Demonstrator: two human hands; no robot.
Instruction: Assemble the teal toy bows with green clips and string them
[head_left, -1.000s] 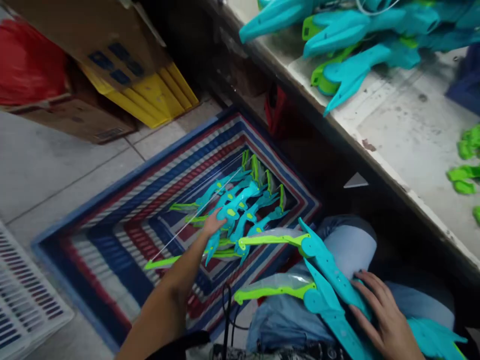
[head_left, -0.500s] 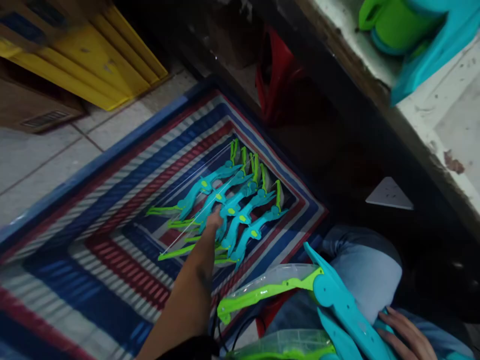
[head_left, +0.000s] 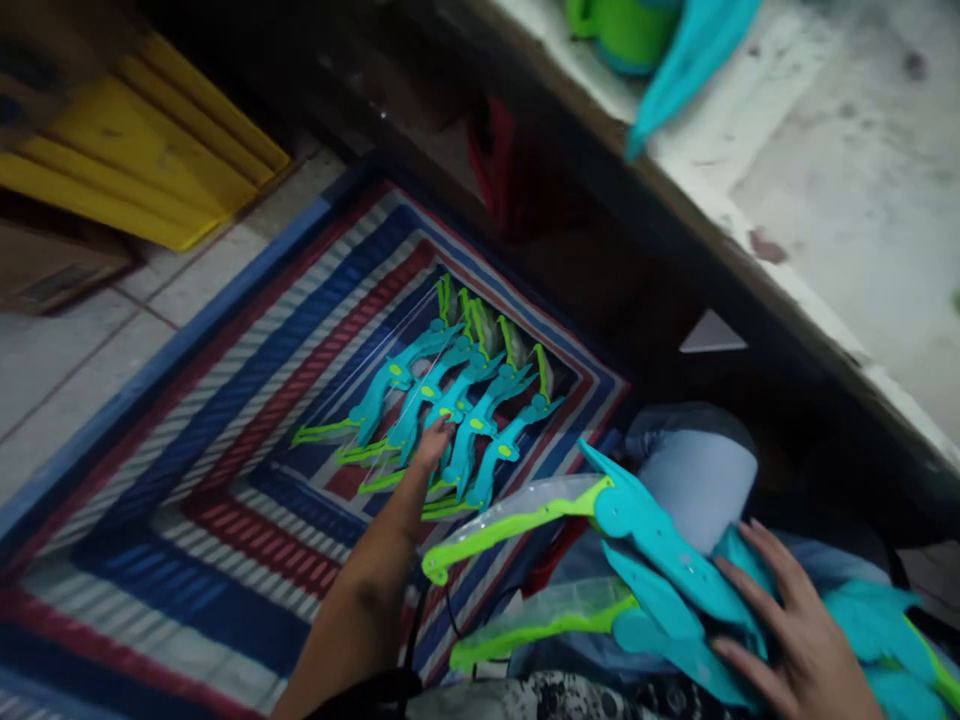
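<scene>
Several turquoise toy bows with lime-green limbs lie side by side in a striped basket (head_left: 247,250). My left hand (head_left: 433,445) reaches down among them, its small, blurred fingers closed at the grip of a middle toy bow (head_left: 448,412). Across my lap rest more bows: an upper toy bow (head_left: 649,525) and a lower toy bow (head_left: 664,645), their green limbs pointing left. My right hand (head_left: 806,630) lies over their turquoise parts with fingers spread. Another turquoise piece (head_left: 870,620) shows beyond that hand.
A worn white tabletop (head_left: 825,170) runs along the upper right, bearing a turquoise and green toy part (head_left: 690,70). Beneath it stands a red plastic object (head_left: 499,170). Yellow crates (head_left: 150,150) and a cardboard box (head_left: 60,260) sit on the tiled floor at upper left.
The bow at my left hand, earlier tilted with its string showing, now lies lower among the others. My right hand has come further into view, its fingers spread wider. The view has shifted right.
</scene>
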